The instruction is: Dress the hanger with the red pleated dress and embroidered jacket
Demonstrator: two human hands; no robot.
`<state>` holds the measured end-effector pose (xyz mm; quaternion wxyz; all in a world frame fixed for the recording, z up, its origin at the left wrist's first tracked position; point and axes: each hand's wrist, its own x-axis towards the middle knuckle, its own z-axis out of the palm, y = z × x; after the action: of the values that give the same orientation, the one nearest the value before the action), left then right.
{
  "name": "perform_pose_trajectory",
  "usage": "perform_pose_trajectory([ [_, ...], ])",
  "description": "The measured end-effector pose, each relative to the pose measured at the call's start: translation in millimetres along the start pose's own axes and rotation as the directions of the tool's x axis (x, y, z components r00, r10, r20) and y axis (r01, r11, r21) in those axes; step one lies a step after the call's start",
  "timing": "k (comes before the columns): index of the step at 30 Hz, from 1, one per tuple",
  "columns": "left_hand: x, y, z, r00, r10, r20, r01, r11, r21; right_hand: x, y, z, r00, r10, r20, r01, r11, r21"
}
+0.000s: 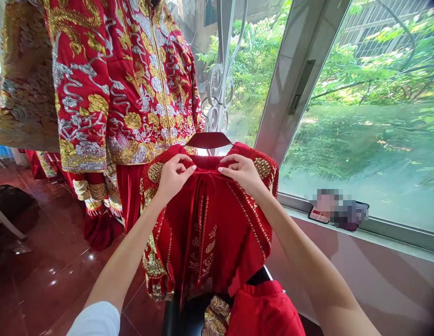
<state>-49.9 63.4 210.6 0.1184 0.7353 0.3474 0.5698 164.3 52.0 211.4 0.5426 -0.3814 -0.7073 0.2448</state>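
A small red velvet garment (210,224) with gold bead trim hangs in front of me from a dark red hanger (209,139). My left hand (174,176) pinches the left side of its neckline, fingers closed on the cloth. My right hand (242,171) pinches the right side of the neckline in the same way. The garment's hem drapes down over a black chair (189,317).
A large red jacket (122,79) embroidered in gold and silver hangs at upper left, more garments beside it. A window (360,107) and its sill (378,233) with a dark object run along the right. Red cloth (262,310) lies on the chair. Glossy red floor (45,275) at left.
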Motion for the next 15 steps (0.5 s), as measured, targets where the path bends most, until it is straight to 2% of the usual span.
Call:
perform_pose_trajectory([
  [3,-2.7,-2.6,-1.9,1.000,-0.017,0.019,0.016,0.999,0.048,-5.7,-5.1,-4.9,1.000,-0.007,0.012,0.010,0.963,-0.270],
  [5,-4.7,-1.5,-3.0,1.000,-0.004,0.027,0.002,0.997,0.077,-7.6,-8.6,-9.9,0.998,-0.070,-0.007,0.062,0.928,-0.368],
  [8,1.5,4.4,-9.7,0.990,0.137,-0.036,-0.125,0.964,0.235,0.2,-9.8,-27.2,0.961,-0.247,-0.122,0.182,0.901,-0.395],
  [10,16.5,7.4,-19.4,0.964,0.255,-0.074,-0.211,0.904,0.373,14.1,-7.7,-45.9,0.909,-0.355,-0.219,0.235,0.869,-0.435],
  [11,27.0,7.6,-25.6,0.960,0.272,-0.071,-0.221,0.885,0.409,22.7,-6.1,-55.9,0.904,-0.365,-0.223,0.237,0.862,-0.448],
  [12,38.4,6.6,-32.1,0.971,0.236,-0.041,-0.198,0.889,0.413,31.7,-4.4,-65.3,0.925,-0.334,-0.179,0.228,0.868,-0.441],
  [14,60.1,1.4,-44.9,0.992,0.023,0.127,-0.068,0.928,0.366,47.9,-1.2,-79.4,0.983,-0.182,0.022,0.177,0.914,-0.365],
  [15,68.6,-2.3,-50.2,0.966,-0.096,0.242,0.010,0.942,0.335,54.1,0.3,-83.4,0.986,-0.099,0.132,0.137,0.936,-0.324],
])
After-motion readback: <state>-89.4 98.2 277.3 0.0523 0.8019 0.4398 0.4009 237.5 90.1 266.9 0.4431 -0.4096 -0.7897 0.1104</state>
